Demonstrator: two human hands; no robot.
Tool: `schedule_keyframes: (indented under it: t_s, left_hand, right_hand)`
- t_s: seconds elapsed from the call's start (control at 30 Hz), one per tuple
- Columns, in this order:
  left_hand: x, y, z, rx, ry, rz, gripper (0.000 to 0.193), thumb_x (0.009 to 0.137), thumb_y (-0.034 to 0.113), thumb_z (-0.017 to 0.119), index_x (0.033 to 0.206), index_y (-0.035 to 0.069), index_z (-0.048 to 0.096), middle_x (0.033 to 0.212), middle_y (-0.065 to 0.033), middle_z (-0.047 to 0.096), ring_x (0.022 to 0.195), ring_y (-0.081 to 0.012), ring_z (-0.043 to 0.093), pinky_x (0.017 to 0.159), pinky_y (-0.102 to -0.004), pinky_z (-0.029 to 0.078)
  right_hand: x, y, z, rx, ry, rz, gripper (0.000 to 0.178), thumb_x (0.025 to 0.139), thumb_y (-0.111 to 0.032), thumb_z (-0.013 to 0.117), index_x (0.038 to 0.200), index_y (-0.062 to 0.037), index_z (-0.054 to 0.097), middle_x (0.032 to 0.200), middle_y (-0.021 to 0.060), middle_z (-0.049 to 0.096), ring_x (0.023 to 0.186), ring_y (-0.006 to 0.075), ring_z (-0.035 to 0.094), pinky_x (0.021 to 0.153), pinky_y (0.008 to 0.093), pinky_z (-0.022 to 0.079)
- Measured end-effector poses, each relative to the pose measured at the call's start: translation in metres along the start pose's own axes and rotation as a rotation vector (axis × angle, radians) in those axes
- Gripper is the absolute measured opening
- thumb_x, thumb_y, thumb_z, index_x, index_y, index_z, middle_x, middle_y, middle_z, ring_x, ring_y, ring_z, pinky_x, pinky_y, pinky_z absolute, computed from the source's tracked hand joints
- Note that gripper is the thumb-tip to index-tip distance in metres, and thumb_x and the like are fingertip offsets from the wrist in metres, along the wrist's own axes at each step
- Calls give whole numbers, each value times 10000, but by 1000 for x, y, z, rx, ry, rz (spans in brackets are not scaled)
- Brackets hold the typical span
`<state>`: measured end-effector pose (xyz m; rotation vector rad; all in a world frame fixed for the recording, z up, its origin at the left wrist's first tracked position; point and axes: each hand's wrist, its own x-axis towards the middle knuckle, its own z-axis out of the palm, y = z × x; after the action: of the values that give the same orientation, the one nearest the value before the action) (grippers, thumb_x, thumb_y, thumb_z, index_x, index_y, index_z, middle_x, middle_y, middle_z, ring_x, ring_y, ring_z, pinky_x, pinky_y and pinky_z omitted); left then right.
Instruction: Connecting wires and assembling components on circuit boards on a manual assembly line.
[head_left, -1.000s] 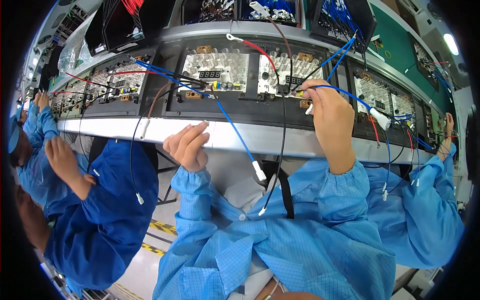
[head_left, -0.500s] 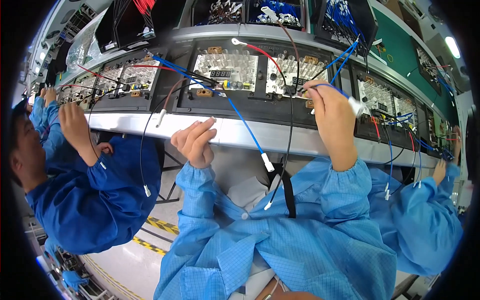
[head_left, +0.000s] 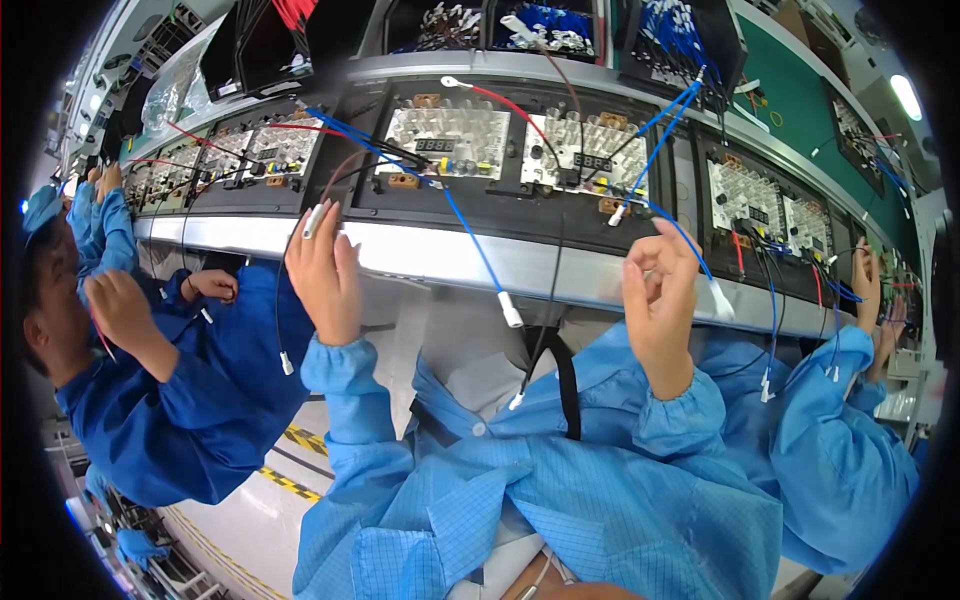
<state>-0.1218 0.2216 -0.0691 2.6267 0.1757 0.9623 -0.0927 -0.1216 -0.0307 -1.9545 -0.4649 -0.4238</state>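
Observation:
My left hand (head_left: 325,280) is raised at the bench's front edge, fingers stretched and apart. Its fingertips are at the white-sleeved end (head_left: 314,221) of a brown wire; whether they grip it I cannot tell. My right hand (head_left: 664,290) is below the right circuit board (head_left: 588,150), fingers loosely bent and apart, nothing visible between them. Beside it, a blue wire (head_left: 690,240) hangs from that board, its white connector (head_left: 722,300) over the front edge. A red wire (head_left: 505,107) with a ring terminal arches up from this board. The left circuit board (head_left: 445,140) trails another blue wire (head_left: 470,235).
Black bins (head_left: 680,60) of wires stand along the back. More boards (head_left: 765,205) sit in black fixtures on both sides. A co-worker in dark blue (head_left: 190,390) sits at my left; another in light blue (head_left: 840,440) is at my right. A black wire (head_left: 545,310) hangs before me.
My right hand has come down from the right board, leaving the blue wire hanging there. My left hand has moved left and up to the brown wire's white end.

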Motion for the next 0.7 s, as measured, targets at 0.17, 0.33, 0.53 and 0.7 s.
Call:
schedule_keyframes:
  t_s: [0.17, 0.33, 0.53, 0.7]
  left_hand:
    - [13, 16, -5, 50, -64, -102, 287, 932, 239, 553, 1084, 15, 651, 1147, -157, 634, 1146, -329, 547, 1017, -414, 356]
    - [14, 12, -2, 25, -38, -59, 263, 911, 202, 576, 1050, -5, 660, 1088, -160, 654, 1009, -333, 592, 905, -399, 413]
    - [21, 12, -10, -91, -34, -42, 226, 884, 114, 539, 1013, -22, 666, 937, -154, 665, 850, -310, 614, 829, -404, 433]
    - [24, 3, -12, -140, -58, -55, 215, 876, 87, 517, 992, -20, 662, 820, -135, 649, 769, -294, 609, 887, -402, 427]
  right_hand:
    - [-8, -1, -3, -1, -33, 2, 215, 877, 35, 567, 1083, -9, 522, 759, 31, 580, 596, 74, 514, 510, 215, 381]
    - [-6, -4, 5, -190, -22, -165, 72, 792, 33, 616, 811, -28, 583, 547, 42, 530, 457, 128, 509, 440, 251, 362]
    - [3, -17, 11, -302, -177, 6, 144, 734, -50, 646, 846, -121, 590, 504, 67, 518, 452, 275, 554, 439, 381, 395]
    - [7, -31, 27, -282, -160, -118, 58, 812, -34, 615, 845, -79, 598, 460, 25, 452, 377, 181, 449, 413, 311, 325]
